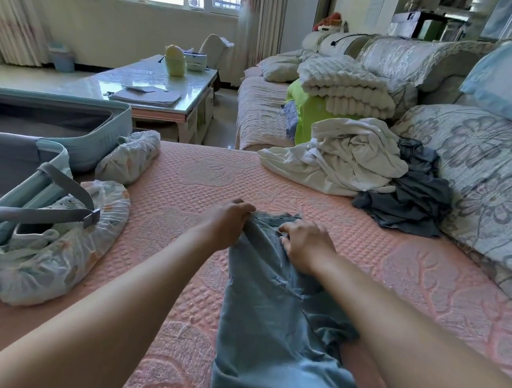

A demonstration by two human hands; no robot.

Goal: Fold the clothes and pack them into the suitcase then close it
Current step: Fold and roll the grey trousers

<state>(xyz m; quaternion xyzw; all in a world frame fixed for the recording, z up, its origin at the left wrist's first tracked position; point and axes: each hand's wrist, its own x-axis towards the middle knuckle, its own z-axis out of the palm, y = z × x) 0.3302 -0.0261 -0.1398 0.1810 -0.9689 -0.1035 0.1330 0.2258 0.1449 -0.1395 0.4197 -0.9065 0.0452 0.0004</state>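
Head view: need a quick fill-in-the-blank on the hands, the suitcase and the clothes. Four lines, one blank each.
1. The left hand and the right hand both grip the far end of the ____ garment.
2. The suitcase at the person's left lies ____.
3. The garment rests on a ____ quilted cover.
4. The white clothes are heaped to the ____ of the dark grey clothes.

Missing words: blue; open; pink; left.

Both arms outstretched; left hand [230, 221], right hand [306, 246] pinching blue garment [268, 318].
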